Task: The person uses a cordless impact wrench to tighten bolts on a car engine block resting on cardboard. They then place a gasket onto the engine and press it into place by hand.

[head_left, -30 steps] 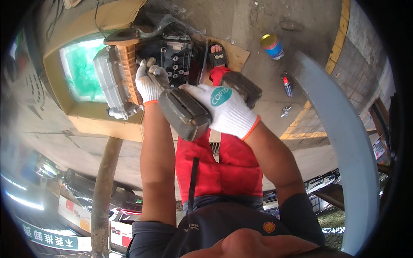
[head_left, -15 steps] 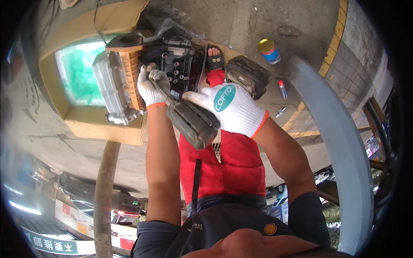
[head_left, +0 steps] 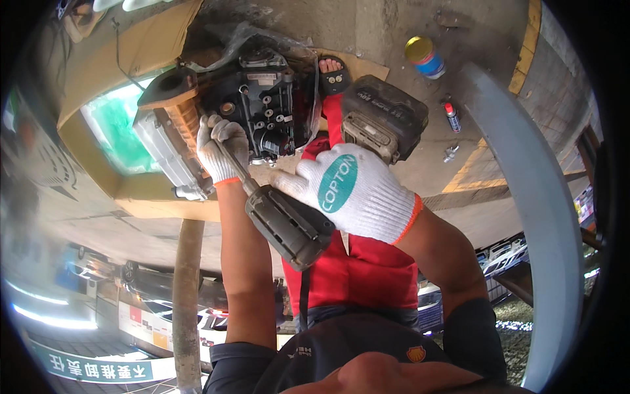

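My right hand point(head_left: 357, 194), in a white knit glove with a green patch, is wrapped round the handle of a dark grey cordless impact wrench point(head_left: 285, 226). Its bulky battery pack point(head_left: 387, 111) sticks out beyond my fingers on the far side. My left hand point(head_left: 222, 148), also gloved, is closed round the thin metal shaft at the wrench's nose. The shaft's far end is hidden by those fingers. Just beyond them stands an engine point(head_left: 268, 108) with a black top cover and several round ports. An orange-brown ribbed part point(head_left: 184, 125) runs along its left side, next to a silver-grey casting point(head_left: 164, 148).
An open cardboard box point(head_left: 98, 161) with green wrapping lies left of the engine. Clear plastic film point(head_left: 246, 39) drapes its far side. To the right are a blue can point(head_left: 425, 58), a red-capped spray can point(head_left: 452, 118), a small metal part point(head_left: 450, 153) and a curved grey beam point(head_left: 525, 197).
The whole view has shifted, with the floor items now farther up and right. The wrench body sits lower in the picture, and its battery looks larger. Both hands keep their grip.
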A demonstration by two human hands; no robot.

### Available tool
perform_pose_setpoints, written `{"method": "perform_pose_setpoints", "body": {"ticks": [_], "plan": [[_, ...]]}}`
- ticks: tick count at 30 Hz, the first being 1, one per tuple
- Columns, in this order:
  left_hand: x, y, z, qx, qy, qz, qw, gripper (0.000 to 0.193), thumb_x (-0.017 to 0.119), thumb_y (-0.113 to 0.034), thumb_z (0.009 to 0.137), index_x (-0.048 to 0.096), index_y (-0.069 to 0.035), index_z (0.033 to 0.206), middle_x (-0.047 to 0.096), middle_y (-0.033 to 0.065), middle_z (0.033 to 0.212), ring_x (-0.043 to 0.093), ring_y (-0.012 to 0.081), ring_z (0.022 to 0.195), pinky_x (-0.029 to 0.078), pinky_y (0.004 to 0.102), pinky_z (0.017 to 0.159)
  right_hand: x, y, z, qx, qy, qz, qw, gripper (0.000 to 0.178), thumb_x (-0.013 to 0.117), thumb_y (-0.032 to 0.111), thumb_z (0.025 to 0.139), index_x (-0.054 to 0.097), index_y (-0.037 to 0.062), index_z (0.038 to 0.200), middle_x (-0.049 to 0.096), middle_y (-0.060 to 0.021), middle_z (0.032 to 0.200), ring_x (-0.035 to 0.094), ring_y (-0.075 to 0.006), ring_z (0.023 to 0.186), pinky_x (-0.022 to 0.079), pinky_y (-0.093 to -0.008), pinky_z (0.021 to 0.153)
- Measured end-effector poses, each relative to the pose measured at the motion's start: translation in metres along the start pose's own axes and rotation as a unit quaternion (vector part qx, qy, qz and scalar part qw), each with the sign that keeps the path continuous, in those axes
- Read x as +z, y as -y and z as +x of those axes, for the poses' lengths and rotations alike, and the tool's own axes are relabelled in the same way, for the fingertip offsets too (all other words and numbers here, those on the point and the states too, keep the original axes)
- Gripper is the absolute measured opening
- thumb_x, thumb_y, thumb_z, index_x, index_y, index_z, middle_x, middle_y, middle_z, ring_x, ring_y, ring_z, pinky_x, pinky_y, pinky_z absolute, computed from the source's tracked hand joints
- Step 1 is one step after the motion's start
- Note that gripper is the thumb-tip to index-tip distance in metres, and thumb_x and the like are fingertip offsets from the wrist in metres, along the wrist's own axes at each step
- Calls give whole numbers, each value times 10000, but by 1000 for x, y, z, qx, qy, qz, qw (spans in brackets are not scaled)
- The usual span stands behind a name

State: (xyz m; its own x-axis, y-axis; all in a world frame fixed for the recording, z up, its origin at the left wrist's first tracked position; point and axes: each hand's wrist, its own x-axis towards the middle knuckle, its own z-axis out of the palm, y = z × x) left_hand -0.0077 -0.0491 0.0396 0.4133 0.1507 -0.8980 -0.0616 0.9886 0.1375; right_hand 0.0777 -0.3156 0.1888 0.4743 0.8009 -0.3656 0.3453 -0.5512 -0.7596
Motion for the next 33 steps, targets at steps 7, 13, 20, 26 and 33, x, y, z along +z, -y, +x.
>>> {"method": "perform_pose_setpoints", "body": {"ticks": [7, 13, 20, 26, 33], "plan": [[-1, -4, 8, -15, 9, -41, 999, 227, 543, -155, 1091, 521, -76, 880, 497, -23, 703, 485, 82, 522, 478, 226, 513, -9, -2, 3, 11, 20, 27, 999, 458, 619, 203, 938, 614, 182, 1395, 670, -50, 970, 710, -229, 814, 572, -380, 754], [-21, -18, 25, -14, -2, -9, 1000, 209, 535, -174, 1098, 543, -61, 923, 555, 14, 775, 522, 87, 568, 490, 227, 502, -7, 0, 4, 5, 67, -6, 998, 502, 641, 220, 916, 589, 169, 1412, 676, -53, 999, 709, -239, 815, 565, -389, 774], [-30, -6, 31, 36, -46, 8, 998, 58, 549, -153, 1077, 565, -109, 1042, 622, 42, 814, 531, 109, 567, 499, 247, 492, 5, 2, -6, 42, 104, 124, 986, 729, 767, 329, 850, 517, 99, 1495, 685, -171, 1212, 699, -371, 1040, 565, -452, 887], [6, 3, 8, -12, -112, -38, 993, 131, 579, -157, 1066, 542, -82, 965, 570, 13, 767, 464, 84, 499, 422, 220, 428, 23, 56, -29, 220, 73, 685, 691, 518, 537, 157, 1045, 458, 60, 1548, 588, -135, 1462, 630, -275, 1281, 519, -414, 1091], [54, 63, -64, 120, -126, 12, 985, 63, 589, -123, 1042, 536, -89, 1038, 591, 36, 765, 492, 113, 490, 424, 246, 416, -3, 29, -113, 424, 14, 847, 319, 405, 450, 323, 1132, 637, 37, 1350, 707, -137, 1294, 691, -284, 1186, 571, -423, 1052]]}}
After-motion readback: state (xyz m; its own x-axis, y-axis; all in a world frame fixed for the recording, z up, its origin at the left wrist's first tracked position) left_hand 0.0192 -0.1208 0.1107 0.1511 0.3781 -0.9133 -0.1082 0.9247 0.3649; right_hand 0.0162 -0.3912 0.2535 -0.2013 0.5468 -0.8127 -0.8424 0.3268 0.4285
